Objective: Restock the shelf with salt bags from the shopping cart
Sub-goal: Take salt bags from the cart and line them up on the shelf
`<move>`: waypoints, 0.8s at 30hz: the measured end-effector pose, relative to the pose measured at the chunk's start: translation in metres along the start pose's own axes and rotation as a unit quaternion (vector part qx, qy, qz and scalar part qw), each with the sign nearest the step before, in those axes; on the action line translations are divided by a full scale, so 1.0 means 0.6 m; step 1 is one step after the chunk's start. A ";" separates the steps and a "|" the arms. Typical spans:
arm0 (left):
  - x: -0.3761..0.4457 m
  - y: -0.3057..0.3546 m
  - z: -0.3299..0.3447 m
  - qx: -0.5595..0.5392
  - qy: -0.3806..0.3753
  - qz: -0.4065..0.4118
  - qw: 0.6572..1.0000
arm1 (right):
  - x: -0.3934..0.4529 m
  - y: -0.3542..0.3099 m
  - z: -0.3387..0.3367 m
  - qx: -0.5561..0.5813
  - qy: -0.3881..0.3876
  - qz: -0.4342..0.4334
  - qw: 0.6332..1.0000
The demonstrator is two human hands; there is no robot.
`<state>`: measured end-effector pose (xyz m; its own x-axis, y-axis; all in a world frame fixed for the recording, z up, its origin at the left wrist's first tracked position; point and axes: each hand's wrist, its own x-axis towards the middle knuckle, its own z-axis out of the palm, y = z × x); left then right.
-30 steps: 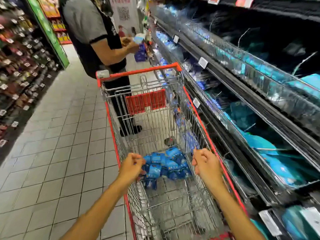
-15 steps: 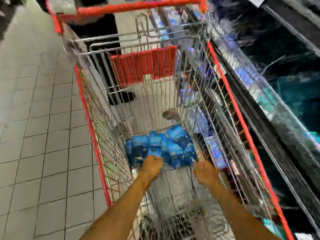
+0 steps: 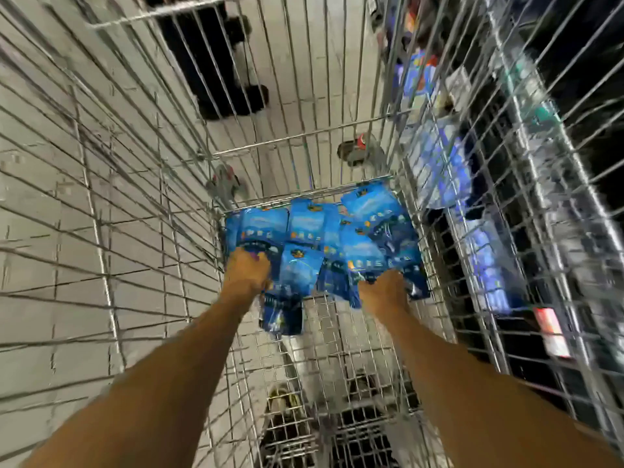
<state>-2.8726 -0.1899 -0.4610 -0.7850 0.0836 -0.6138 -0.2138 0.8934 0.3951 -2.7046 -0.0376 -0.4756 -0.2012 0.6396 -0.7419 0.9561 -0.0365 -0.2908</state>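
Both arms now reach deep into the shopping cart (image 3: 141, 204), where half a second ago the hands hovered just short of the pile; the view has dropped far enough that the cart's red rim and child-seat flap, seen earlier, are out of frame, and wire mesh fills the picture. The salt bags (image 3: 337, 238), blue packets heaped against the far end of the cart floor, lie where they lay before. The left hand (image 3: 248, 275) has come down on the near left corner of the pile, its fingers curled over the top of a blue bag; another bag (image 3: 282, 314) hangs below that hand, though blur hides whether the fingers hold it. The right hand (image 3: 385, 292) has come onto the near right edge of the heap, fingers folded into the bags there; motion blur keeps me from telling whether they actually pinch one. To the right, through the mesh, the shelf (image 3: 489, 258) shows blurred blue packets. Beyond the cart's far end a dark shoe (image 3: 233, 99) stands on the pale tiled floor (image 3: 40, 231).
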 end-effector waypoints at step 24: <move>0.113 -0.046 0.032 -0.142 -0.153 -0.113 0.971 | 0.082 0.042 0.086 0.181 -0.040 0.095 0.978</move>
<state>-2.9086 -0.2005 -0.5267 -0.4991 0.0656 -0.8640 -0.5471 0.7494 0.3730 -2.7012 -0.0464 -0.5505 -0.0574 0.5335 -0.8438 0.8429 -0.4271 -0.3273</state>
